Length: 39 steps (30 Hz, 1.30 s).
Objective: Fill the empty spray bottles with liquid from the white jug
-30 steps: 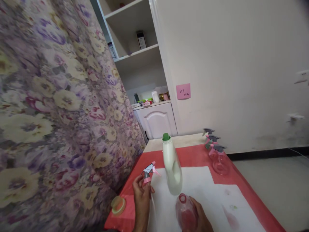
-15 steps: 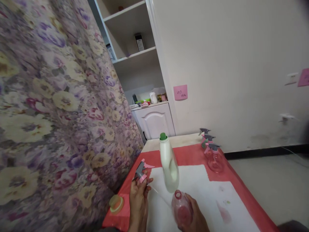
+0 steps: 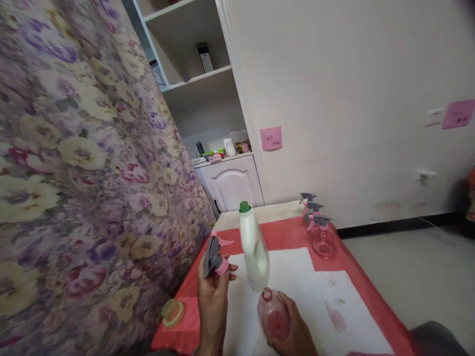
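Observation:
My left hand [image 3: 212, 296] is closed on a grey and pink spray head [image 3: 214, 254], held above the near left of the table; its thin dip tube runs down toward the open neck of a pink bottle [image 3: 272, 316]. My right hand [image 3: 295, 329] is wrapped round that open pink bottle at the near edge. A white bottle with a green cap [image 3: 253, 247] stands upright just behind both hands.
The table has a red cover [image 3: 289, 235] with a white cloth [image 3: 297, 282] on it. Several pink spray bottles [image 3: 322, 236] stand at the far right corner. A round green and pink lid [image 3: 172, 312] lies at the near left. A floral curtain [image 3: 85, 163] hangs along the left.
My left hand has tilted the spray head upright and brought its tube nearer the bottle's neck. The view has shifted to the right; my right hand still holds the bottle.

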Motion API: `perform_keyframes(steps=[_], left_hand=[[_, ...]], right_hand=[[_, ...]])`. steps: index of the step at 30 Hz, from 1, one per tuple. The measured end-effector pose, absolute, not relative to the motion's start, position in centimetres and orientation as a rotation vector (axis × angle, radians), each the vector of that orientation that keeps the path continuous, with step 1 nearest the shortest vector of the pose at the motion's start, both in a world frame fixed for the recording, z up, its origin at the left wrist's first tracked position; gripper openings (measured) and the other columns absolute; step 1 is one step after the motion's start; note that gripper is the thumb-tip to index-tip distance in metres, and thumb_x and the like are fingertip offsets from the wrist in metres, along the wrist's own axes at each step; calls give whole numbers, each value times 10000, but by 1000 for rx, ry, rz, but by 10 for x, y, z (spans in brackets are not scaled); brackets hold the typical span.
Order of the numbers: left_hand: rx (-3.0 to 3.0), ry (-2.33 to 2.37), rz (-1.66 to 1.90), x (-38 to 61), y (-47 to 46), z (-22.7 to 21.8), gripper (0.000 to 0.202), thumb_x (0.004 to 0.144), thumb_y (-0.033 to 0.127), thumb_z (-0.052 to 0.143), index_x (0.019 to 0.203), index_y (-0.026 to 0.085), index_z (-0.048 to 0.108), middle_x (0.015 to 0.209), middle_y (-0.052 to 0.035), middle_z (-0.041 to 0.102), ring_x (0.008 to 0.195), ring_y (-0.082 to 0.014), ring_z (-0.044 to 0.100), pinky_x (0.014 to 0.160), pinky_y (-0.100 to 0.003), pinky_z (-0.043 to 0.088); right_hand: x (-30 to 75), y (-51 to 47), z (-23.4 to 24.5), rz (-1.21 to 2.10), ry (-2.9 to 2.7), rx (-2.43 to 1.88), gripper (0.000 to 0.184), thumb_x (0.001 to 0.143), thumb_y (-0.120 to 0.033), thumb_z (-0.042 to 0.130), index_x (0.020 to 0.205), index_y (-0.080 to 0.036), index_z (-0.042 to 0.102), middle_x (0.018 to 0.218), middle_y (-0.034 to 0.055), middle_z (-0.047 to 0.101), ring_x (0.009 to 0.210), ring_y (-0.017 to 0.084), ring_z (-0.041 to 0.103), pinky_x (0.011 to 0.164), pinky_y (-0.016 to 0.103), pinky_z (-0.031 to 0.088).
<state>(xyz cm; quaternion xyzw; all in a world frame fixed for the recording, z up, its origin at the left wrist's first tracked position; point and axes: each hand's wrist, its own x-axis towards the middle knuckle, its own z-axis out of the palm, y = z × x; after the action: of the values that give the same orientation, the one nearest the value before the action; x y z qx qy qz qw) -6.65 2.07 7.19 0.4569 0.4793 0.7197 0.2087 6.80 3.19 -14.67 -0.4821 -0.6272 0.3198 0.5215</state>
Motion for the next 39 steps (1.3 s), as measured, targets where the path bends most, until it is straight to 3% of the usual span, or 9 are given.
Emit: perform_keyframes(steps=[6, 12, 17, 20, 24, 28, 33, 39], left_hand=[[1360, 1381, 1911, -57, 16, 61, 529, 828, 358, 666, 1311, 280, 464, 1072, -41, 658, 805, -156, 665, 707, -285, 549], [1441, 1427, 1756, -51, 15, 46, 301, 811, 403, 682, 1037, 214, 622, 1089, -69, 666, 968, -212, 653, 850, -329, 529], [1501, 1470, 1639, -49, 7, 49, 350, 824, 463, 646, 1067, 211, 656, 1106, -86, 681, 1047, -252, 632, 912, -354, 497], [1488, 1542, 1545, -47, 3, 48, 380, 843, 486, 614, 1102, 213, 663, 1107, -91, 691, 1056, -257, 630, 933, -354, 483], [1525, 1510, 1432, -41, 3, 38, 356, 890, 480, 546, 1105, 220, 659, 1051, -72, 706, 995, -230, 644, 911, -324, 487], [1523, 1443, 1415, -36, 8, 21, 304, 870, 433, 595, 1077, 224, 673, 1033, -54, 720, 983, -216, 651, 875, -289, 496], [1501, 1430, 1378, -34, 14, 0, 272, 834, 406, 647, 1020, 211, 681, 930, -35, 723, 884, -203, 662, 821, -288, 511], [1513, 1453, 1370, -37, 16, -11, 305, 749, 359, 727, 1018, 218, 697, 1026, -60, 740, 947, -236, 672, 869, -332, 519]], right_hand=[[71, 33, -150, 781, -1512, -1132, 879, 506, -102, 656, 1342, -198, 404, 1334, 103, 589, 1241, 318, 576, 1027, 370, 501], [78, 35, -153, 833, -1572, -1093, 866, 558, -146, 699, 1356, -206, 367, 1367, 130, 562, 1276, 341, 547, 1049, 425, 482], [77, 35, -150, 797, -1565, -1068, 898, 550, -207, 754, 1351, -207, 348, 1346, 147, 571, 1261, 366, 553, 1062, 473, 463], [76, 33, -150, 786, -1544, -1066, 912, 537, -164, 744, 1354, -240, 347, 1342, 127, 573, 1250, 361, 561, 1048, 482, 474], [75, 32, -151, 778, -1504, -1065, 915, 523, -145, 743, 1349, -246, 363, 1328, 115, 583, 1236, 358, 568, 1041, 482, 478], [74, 32, -151, 793, -1485, -1052, 904, 536, -205, 777, 1349, -220, 384, 1319, 117, 588, 1219, 347, 580, 1032, 447, 485], [74, 31, -147, 834, -1473, -1097, 908, 518, -134, 739, 1351, -224, 390, 1321, 104, 582, 1237, 321, 566, 1046, 424, 471], [77, 30, -144, 865, -1495, -1066, 909, 535, -111, 712, 1367, -225, 363, 1337, 97, 565, 1261, 297, 545, 1064, 412, 453]])
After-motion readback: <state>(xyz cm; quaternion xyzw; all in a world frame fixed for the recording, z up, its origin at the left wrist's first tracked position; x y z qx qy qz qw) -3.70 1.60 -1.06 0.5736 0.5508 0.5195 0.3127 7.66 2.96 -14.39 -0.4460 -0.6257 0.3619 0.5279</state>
